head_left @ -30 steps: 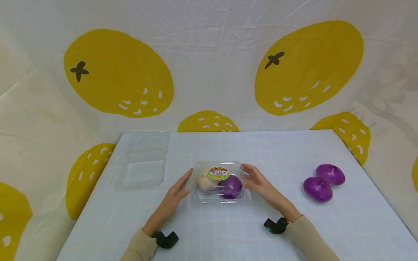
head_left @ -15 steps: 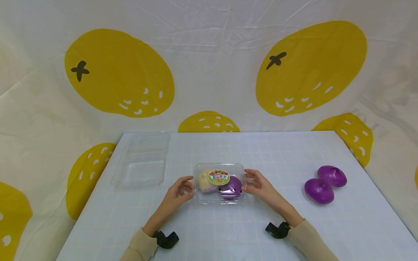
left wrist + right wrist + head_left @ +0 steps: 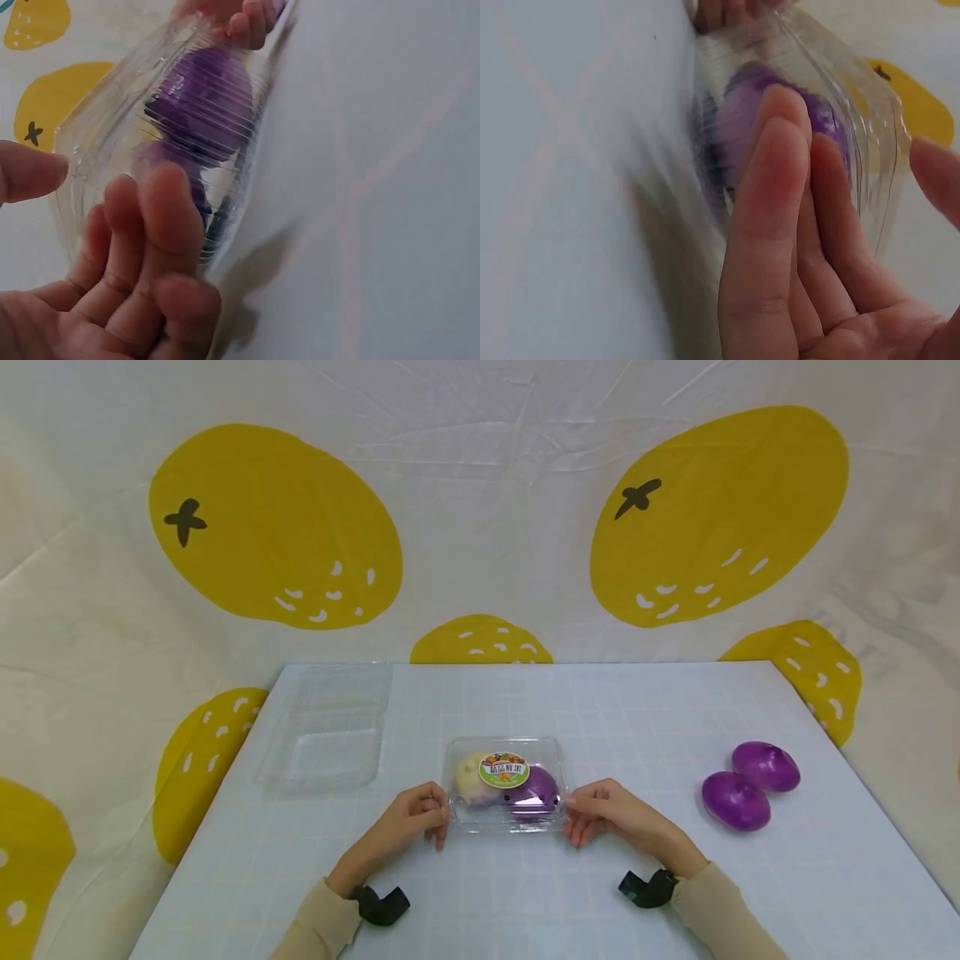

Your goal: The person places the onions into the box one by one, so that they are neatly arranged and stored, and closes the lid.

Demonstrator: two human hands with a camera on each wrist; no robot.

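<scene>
A clear plastic clamshell box (image 3: 506, 820) sits mid-table with its lid down and a fruit label (image 3: 503, 770) on top. Inside lie a purple onion (image 3: 536, 793) and a pale, round vegetable (image 3: 470, 783). My left hand (image 3: 408, 818) is at the box's front left corner, fingers bent and fingertips right at the rim. At the front right corner my right hand (image 3: 618, 817) mirrors it. Both wrist views show the left thumb (image 3: 37, 171) and right thumb (image 3: 936, 176) beside the rim, apart from their loosely bent fingers.
Two purple onions (image 3: 736, 801) lie side by side on the right of the table. At the back left stands an unfilled clear plastic box (image 3: 333, 756), its lid folded open. A printed cloth (image 3: 480, 552) hangs behind the table edge.
Both hands have slid from the box's sides toward its front corners, their fingers bending more. Relative to the table, the box stays about where it was.
</scene>
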